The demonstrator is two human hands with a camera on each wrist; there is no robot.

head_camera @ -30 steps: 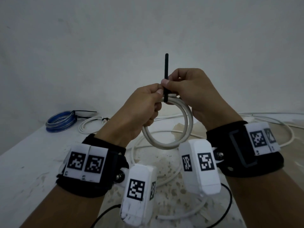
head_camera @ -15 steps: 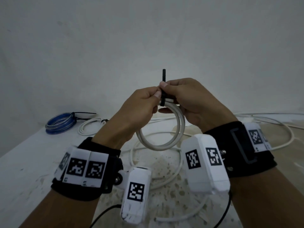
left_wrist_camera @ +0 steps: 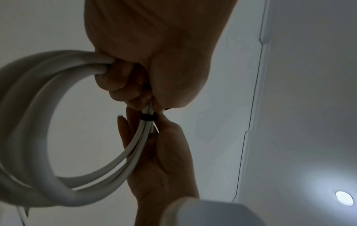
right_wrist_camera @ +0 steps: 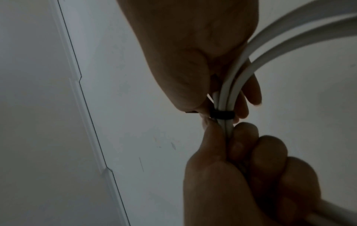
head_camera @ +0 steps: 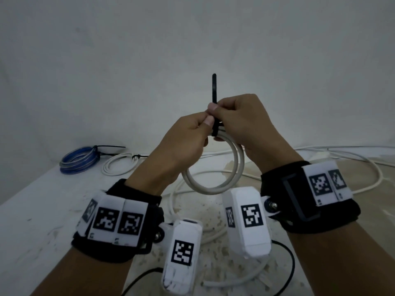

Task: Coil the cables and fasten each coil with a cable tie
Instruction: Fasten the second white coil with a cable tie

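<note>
I hold a white cable coil (head_camera: pixel 213 189) in the air above the table. My left hand (head_camera: pixel 186 142) grips the coil's top left, fingers curled round the strands (left_wrist_camera: pixel 29 122). A black cable tie (head_camera: pixel 214 88) is looped tight round the strands (right_wrist_camera: pixel 222 114), and its tail stands straight up. My right hand (head_camera: pixel 241 120) pinches the tie at the base of that tail, just right of my left thumb. In the left wrist view the tie's band (left_wrist_camera: pixel 148 117) sits between both hands. The tie's head is hidden by fingers.
A blue coil (head_camera: pixel 79 159) and a small white coil (head_camera: pixel 119 165), each with a black tie, lie at the back left of the white table (head_camera: pixel 42 210). Loose white cable (head_camera: pixel 363 159) sprawls under and right of my hands. A wall stands close behind.
Half a second ago only a short stub of the tie showed above my right fingers; now a longer tail stands above them. Both hands stay together at the coil's top.
</note>
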